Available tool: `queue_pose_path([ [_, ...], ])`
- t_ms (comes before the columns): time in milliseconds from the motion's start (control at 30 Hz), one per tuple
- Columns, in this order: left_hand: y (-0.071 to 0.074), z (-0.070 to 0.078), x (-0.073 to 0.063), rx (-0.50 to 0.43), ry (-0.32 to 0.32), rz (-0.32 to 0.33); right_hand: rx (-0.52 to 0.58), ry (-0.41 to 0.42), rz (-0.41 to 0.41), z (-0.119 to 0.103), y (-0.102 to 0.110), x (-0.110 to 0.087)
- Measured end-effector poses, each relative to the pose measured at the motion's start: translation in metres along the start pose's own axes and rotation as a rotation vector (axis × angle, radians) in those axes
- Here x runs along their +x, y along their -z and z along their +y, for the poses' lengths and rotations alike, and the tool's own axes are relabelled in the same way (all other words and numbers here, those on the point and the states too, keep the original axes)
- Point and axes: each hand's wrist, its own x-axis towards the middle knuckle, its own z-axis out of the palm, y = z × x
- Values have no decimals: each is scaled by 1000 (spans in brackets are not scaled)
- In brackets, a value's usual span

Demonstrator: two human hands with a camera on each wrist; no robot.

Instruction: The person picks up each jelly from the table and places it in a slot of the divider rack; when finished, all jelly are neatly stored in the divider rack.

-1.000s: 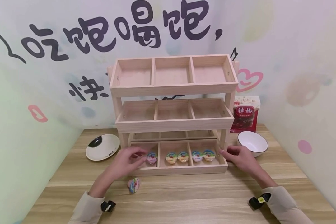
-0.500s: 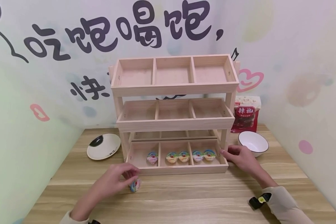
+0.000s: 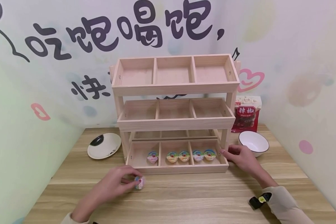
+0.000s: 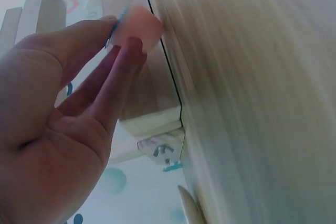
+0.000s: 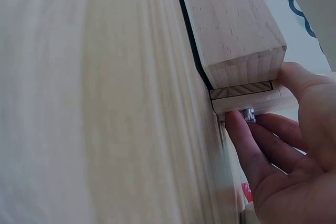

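My left hand pinches a small pink jelly cup between thumb and fingers, just in front of the tiered wooden shelf. In the left wrist view the cup's rounded pink body shows beyond the fingertips, close to the table. My right hand holds the right end of the shelf's bottom tier, thumb at the rim and fingers on the outer side by a metal wing nut. One pink-lidded jelly cup sits in the bottom tier's left compartment. Two orange cups occupy the middle, two more cups the right.
A white plate with a black patch lies left of the shelf. To the right are a white bowl and a red food bag. The shelf's upper tiers stand above the cups, near the lettered wall.
My left hand left the bottom tier's left compartment, came down to the jelly cup on the table and took hold of it, turning it slightly rightward. My right hand stayed at the shelf's end.
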Motion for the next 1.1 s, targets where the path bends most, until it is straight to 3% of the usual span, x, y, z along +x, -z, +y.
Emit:
queue_pose_path([
  [300,-10,1,18,14,80,-118,7,-9,-7,1,-1,0],
  [400,-14,1,20,-21,90,-150,10,-10,-6,2,-1,1],
  [600,-15,0,21,-37,100,-175,3,-6,5,3,-1,1],
  [700,-15,2,21,28,80,-163,3,-9,3,4,0,2],
  [900,-17,9,18,151,-24,-149,0,-11,3,4,0,2],
  [1100,-19,13,17,156,-7,-150,2,-13,3,4,0,2],
])
